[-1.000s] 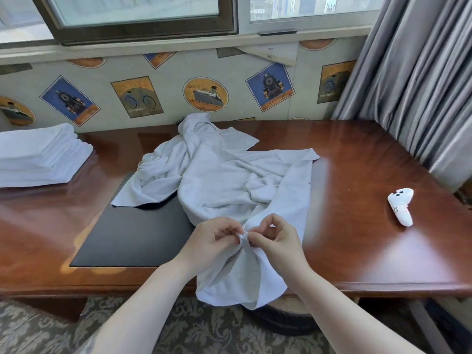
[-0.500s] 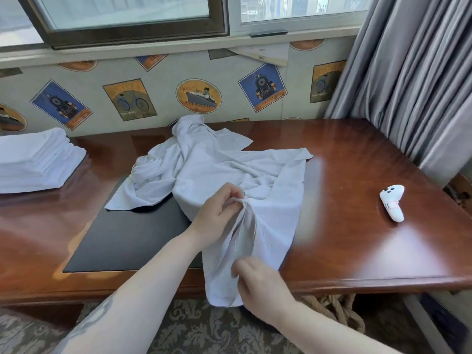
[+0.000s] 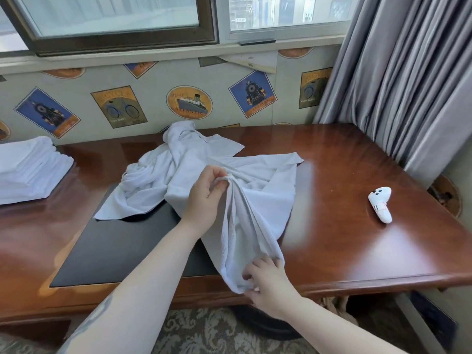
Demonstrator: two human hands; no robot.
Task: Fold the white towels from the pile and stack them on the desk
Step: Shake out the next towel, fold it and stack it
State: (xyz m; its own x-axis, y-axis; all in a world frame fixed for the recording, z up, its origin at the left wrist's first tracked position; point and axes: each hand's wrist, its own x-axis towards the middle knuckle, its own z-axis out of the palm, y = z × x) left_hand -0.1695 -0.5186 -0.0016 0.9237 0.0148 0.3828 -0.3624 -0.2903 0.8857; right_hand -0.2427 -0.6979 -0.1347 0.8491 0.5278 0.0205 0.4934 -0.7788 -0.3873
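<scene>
One desk (image 3: 357, 175), one black mat (image 3: 115, 251) set into its top, one loose pile of white towels (image 3: 158, 172), one stack of folded towels (image 3: 28, 169), one white controller (image 3: 380, 204), and two bare hands. How many towels make up the pile or the stack cannot be told.

The pile lies at the middle of the desk, partly over the far edge of the mat. One towel (image 3: 255, 215) runs from the pile toward the near edge of the desk and hangs slightly over it. The left hand (image 3: 204, 198) is raised above the desk's middle, fingers curled and pinching a gathered ridge of this towel, so that the cloth falls away from the grip in long pleats. The right hand (image 3: 268, 284) is at the near edge of the desk, thumb and fingers closed on the towel's lower end, which bunches around the fingertips.

The stack of folded towels rests on the desk's far left end, well apart from both hands. The controller lies on the desk's right side, touching nothing else.
</scene>
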